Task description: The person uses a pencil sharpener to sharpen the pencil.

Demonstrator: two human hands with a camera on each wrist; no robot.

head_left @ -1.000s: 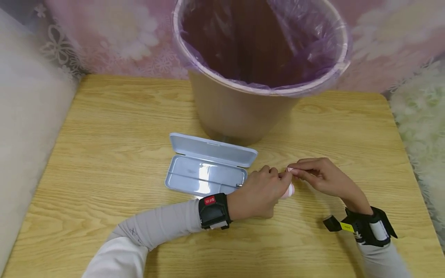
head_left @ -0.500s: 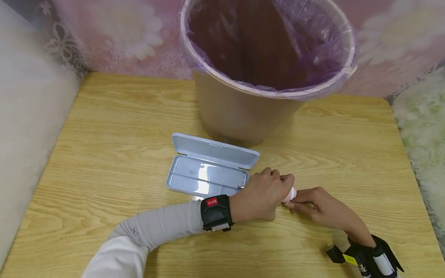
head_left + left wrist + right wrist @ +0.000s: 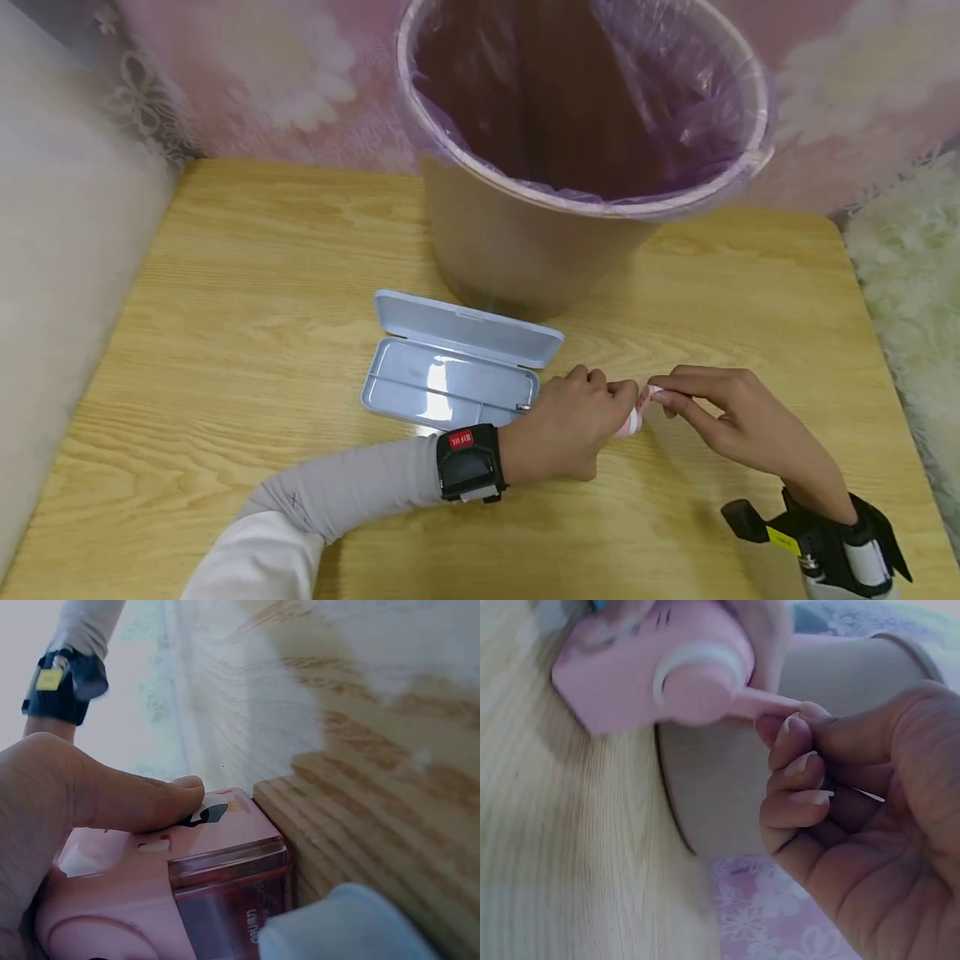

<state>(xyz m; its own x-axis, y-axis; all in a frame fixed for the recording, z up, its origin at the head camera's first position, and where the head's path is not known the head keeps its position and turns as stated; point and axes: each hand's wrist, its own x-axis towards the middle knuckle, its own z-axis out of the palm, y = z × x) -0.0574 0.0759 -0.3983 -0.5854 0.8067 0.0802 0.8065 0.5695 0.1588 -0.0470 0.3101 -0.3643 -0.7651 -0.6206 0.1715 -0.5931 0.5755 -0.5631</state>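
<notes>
A pink hand-crank pencil sharpener [image 3: 628, 425] is at the right of the open pencil case, mostly covered by my left hand [image 3: 566, 425] in the head view. My left hand grips it, with the thumb along its printed side in the left wrist view. A dark see-through drawer [image 3: 232, 900] shows there. My right hand [image 3: 738, 417] pinches the end of the crank handle [image 3: 763, 703] between thumb and fingertip. In the right wrist view the crank points away from the sharpener's round hub, toward my fingers. No pencil shows in these frames.
Left of the sharpener lies a light blue pencil case [image 3: 468, 330], lid raised, a small metal piece [image 3: 522, 407] at its right end. Behind it stands a tall beige bin [image 3: 525, 250] lined with a purple bag. Everything rests on a wood-grain table [image 3: 262, 275].
My right hand has swung down toward the table's near side, then back up and right, turning the crank. My left hand keeps its grip on the sharpener, almost unmoved.
</notes>
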